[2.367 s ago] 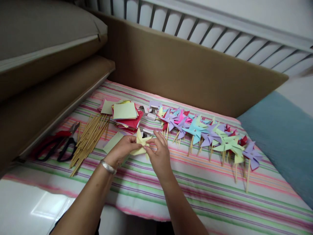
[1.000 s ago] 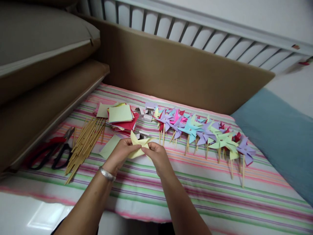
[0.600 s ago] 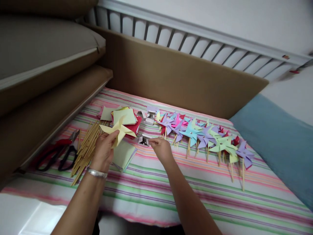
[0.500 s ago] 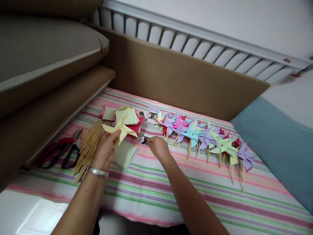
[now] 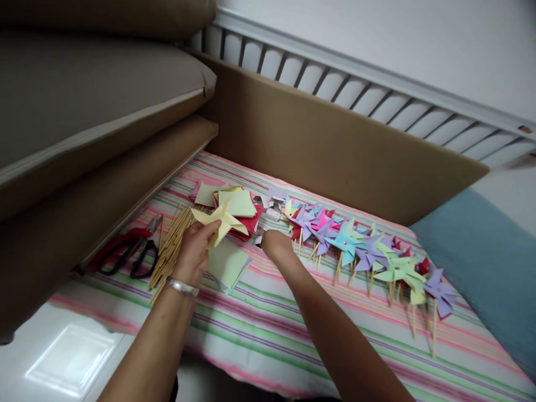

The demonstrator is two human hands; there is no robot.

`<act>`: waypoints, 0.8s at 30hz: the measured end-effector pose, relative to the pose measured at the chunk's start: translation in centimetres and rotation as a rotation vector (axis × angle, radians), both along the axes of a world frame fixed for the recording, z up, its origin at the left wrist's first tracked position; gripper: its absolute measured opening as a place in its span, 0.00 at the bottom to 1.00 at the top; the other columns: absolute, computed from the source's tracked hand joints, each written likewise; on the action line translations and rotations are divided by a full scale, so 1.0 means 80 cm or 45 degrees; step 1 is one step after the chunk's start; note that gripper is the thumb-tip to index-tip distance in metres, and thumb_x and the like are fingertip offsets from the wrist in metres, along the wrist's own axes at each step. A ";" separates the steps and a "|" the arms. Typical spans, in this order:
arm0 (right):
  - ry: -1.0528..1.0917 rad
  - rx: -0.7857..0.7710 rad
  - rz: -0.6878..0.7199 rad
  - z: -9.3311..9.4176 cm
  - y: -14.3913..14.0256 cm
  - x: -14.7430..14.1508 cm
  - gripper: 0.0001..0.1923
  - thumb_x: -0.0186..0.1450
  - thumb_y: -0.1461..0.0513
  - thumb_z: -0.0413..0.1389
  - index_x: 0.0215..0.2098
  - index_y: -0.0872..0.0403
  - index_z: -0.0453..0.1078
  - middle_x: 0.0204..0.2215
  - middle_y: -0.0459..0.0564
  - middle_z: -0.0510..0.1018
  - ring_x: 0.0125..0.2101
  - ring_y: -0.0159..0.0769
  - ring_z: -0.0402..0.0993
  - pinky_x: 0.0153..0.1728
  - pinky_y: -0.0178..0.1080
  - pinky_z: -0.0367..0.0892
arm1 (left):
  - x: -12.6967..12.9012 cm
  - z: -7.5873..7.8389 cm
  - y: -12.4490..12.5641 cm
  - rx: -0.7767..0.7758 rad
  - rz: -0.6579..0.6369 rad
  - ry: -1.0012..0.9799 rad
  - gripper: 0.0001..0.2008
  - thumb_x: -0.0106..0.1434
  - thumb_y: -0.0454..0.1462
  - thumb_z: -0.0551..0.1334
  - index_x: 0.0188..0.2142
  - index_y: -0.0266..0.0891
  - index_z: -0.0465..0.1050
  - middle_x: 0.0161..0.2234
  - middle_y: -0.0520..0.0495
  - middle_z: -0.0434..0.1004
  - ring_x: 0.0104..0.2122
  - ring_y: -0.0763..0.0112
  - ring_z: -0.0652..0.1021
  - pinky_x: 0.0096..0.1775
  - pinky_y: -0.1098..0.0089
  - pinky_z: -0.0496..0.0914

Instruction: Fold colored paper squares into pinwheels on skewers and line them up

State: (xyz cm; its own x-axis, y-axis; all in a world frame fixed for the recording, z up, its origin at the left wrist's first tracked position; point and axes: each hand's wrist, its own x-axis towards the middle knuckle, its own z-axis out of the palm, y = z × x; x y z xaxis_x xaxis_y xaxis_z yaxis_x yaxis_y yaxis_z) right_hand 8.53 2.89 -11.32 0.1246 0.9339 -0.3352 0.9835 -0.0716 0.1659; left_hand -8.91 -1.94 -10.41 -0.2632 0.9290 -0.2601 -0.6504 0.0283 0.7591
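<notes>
Pale yellow paper pinwheel head (image 5: pixel 221 221) up in the left hand (image 5: pixel 193 254), pinched at its lower edge between thumb and fingertips, blades fanned out above the knuckles. Silver bracelet (image 5: pixel 181 287) snug on that wrist. Right hand (image 5: pixel 275 245) out just to the right of the yellow pinwheel, well apart from the left, curled knuckles-up over a small box (image 5: pixel 258 240) on the striped cloth (image 5: pixel 293 329); fingertips hidden under the hand, so closed on anything or not, cannot tell.

Directly under the left hand's fingers, a loose pale green paper square (image 5: pixel 226 262) flat on the cloth. Just left of the left hand, a bundle of wooden sticks (image 5: pixel 171 250), almost brushing the wrist. Further left of those, black and red scissors (image 5: pixel 128 254) lying flat. Just beyond the held pinwheel, a stack of coloured paper squares (image 5: pixel 237 207), yellow-green on top, red beneath. Off to the right of the right hand, a long row of finished pinwheels (image 5: pixel 364 251) on sticks, purple, blue, pink, green, overlapping one another. Behind everything, a brown cardboard panel (image 5: pixel 335 151) standing upright; far right, a blue cushion (image 5: pixel 486 262).
</notes>
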 end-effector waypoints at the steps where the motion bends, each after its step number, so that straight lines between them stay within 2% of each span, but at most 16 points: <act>1: 0.007 0.004 0.011 -0.001 0.001 0.000 0.14 0.61 0.62 0.51 0.42 0.54 0.74 0.41 0.59 0.78 0.43 0.44 0.75 0.37 0.38 0.68 | 0.000 0.001 -0.001 0.002 0.008 -0.006 0.14 0.36 0.35 0.71 0.25 0.35 0.75 0.22 0.52 0.77 0.25 0.71 0.75 0.30 0.72 0.67; 5: 0.030 0.025 0.050 -0.006 0.001 0.001 0.13 0.60 0.63 0.52 0.42 0.54 0.73 0.40 0.59 0.78 0.42 0.46 0.75 0.36 0.39 0.68 | 0.001 0.005 -0.003 -0.007 -0.023 -0.008 0.15 0.35 0.36 0.72 0.26 0.34 0.75 0.21 0.52 0.77 0.23 0.73 0.75 0.28 0.72 0.66; 10: 0.075 0.044 0.079 -0.011 -0.003 0.008 0.13 0.59 0.65 0.52 0.41 0.54 0.74 0.38 0.59 0.79 0.42 0.46 0.75 0.36 0.40 0.67 | 0.004 0.000 -0.002 0.002 -0.090 0.027 0.16 0.36 0.37 0.71 0.27 0.33 0.75 0.22 0.50 0.77 0.23 0.72 0.75 0.29 0.72 0.65; 16: 0.202 0.056 0.037 -0.015 -0.003 0.016 0.11 0.58 0.63 0.53 0.37 0.55 0.74 0.38 0.60 0.79 0.39 0.46 0.76 0.33 0.38 0.66 | 0.009 -0.003 -0.002 -0.039 -0.127 0.057 0.17 0.37 0.37 0.71 0.29 0.33 0.76 0.24 0.49 0.78 0.24 0.70 0.75 0.28 0.71 0.64; 21: 0.408 0.093 -0.055 -0.014 -0.002 0.026 0.07 0.55 0.61 0.55 0.28 0.55 0.75 0.31 0.56 0.80 0.31 0.42 0.76 0.26 0.35 0.62 | 0.013 -0.008 -0.002 -0.007 -0.139 0.097 0.13 0.38 0.36 0.71 0.26 0.34 0.76 0.20 0.53 0.76 0.20 0.75 0.72 0.27 0.74 0.62; 24: 0.575 0.169 -0.113 -0.009 -0.007 0.035 0.05 0.53 0.63 0.55 0.24 0.54 0.73 0.25 0.51 0.79 0.27 0.38 0.75 0.25 0.33 0.61 | 0.015 -0.011 0.000 -0.010 -0.163 0.095 0.13 0.39 0.36 0.70 0.27 0.34 0.77 0.21 0.51 0.77 0.21 0.74 0.73 0.26 0.74 0.63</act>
State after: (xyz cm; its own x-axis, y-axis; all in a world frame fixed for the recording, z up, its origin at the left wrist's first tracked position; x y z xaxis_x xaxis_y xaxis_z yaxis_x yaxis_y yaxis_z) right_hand 11.31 2.37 -12.02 0.0749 0.9647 -0.2524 0.9442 -0.1500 -0.2931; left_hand -7.71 -1.95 -11.25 -0.1620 0.9541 -0.2519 -0.5826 0.1135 0.8048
